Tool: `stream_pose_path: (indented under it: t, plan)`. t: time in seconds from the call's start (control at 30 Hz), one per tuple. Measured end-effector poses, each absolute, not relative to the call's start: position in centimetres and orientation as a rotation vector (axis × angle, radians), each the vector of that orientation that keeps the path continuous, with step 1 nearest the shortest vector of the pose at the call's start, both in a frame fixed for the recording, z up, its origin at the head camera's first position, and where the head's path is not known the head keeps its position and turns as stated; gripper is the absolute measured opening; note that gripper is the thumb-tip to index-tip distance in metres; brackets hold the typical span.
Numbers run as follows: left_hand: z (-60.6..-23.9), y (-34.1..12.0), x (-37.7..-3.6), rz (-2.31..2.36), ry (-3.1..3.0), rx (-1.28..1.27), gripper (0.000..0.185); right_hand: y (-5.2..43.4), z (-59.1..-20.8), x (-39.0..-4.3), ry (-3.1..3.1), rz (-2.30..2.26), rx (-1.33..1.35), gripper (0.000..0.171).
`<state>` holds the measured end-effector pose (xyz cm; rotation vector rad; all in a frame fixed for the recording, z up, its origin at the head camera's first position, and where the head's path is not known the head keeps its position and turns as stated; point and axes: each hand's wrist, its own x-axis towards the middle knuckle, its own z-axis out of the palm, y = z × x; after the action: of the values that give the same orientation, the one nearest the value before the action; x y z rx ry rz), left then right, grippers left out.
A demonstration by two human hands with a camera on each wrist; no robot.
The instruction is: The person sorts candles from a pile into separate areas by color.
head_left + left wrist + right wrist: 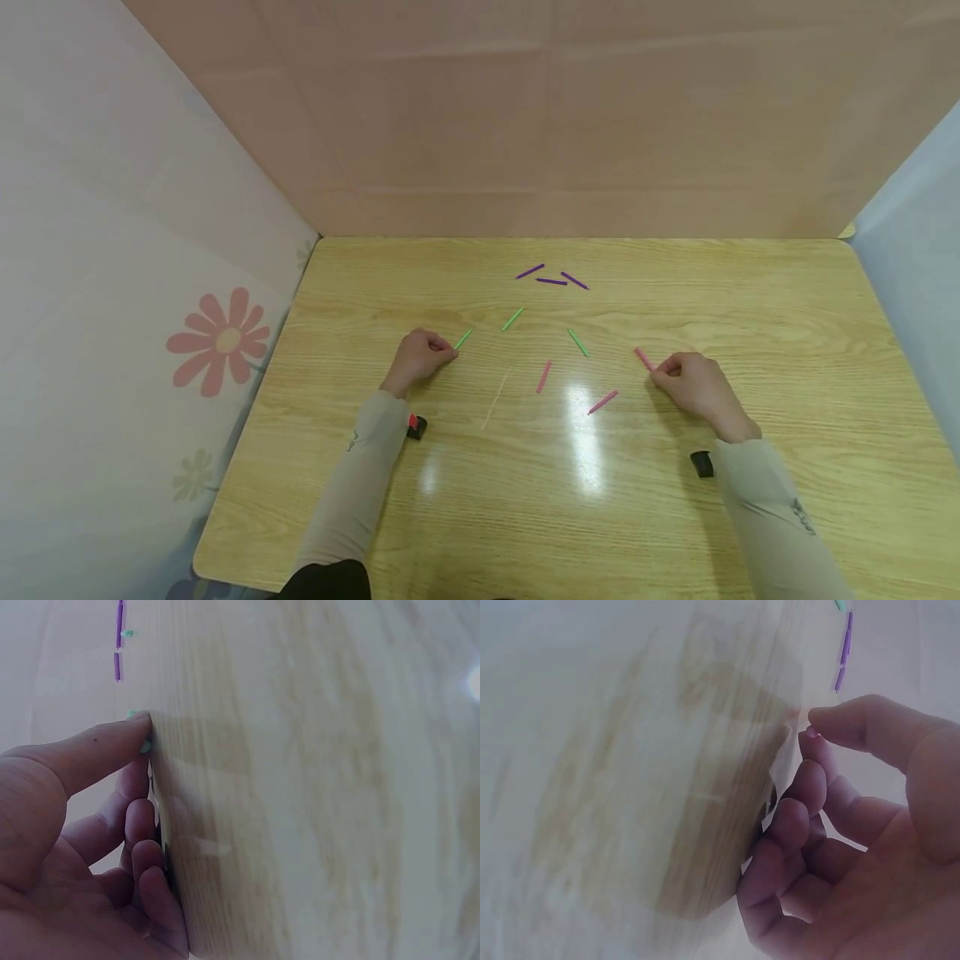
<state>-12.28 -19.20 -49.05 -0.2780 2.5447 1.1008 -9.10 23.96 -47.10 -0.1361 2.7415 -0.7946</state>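
Note:
My left hand [422,358] pinches the near end of a slim green stick [464,337] between thumb and index finger, close over the table [450,533]. In the left wrist view, bits of green [146,746] show at those fingertips. On the right, my right hand [697,385] pinches a slim pink stick [642,358], its far end sticking out past the fingers. The right wrist view shows a spot of pink [811,732] between thumb and index finger. Between the hands lie two more green sticks, one left [513,319] and one right [577,342], and two pink sticks [543,377].
Three purple sticks [552,282] lie close together towards the back. A pale thin line [496,400] crosses the wood left of centre. A tan covered wall [562,125] stands behind the table. Black pieces stick out by the left wrist [417,427] and right wrist [702,464].

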Motion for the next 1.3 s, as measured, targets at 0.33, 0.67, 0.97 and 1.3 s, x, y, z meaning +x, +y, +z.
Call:
stream_pose_path:
  t: [0.33, 0.67, 0.97, 1.3]
  plan:
    - [-49.0, -19.2, -12.2, 1.100, 2.552, -0.268, 0.020, 25.2, -46.8, -9.1, 2.753, -0.787, -0.110, 0.030]
    - [-48.9, -19.1, -12.2, 1.080, 2.573, -0.240, 0.020, 26.9, -46.5, -9.1, 2.756, -0.774, -0.057, 0.032]
    - [-48.9, -19.1, -12.3, 1.056, 2.587, -0.235, 0.020, 27.8, -46.9, -9.2, 2.775, -0.762, -0.031, 0.031]
    - [-48.9, -19.1, -12.3, 1.069, 2.562, -0.265, 0.019, 28.1, -47.0, -9.3, 2.765, -0.769, -0.033, 0.030]
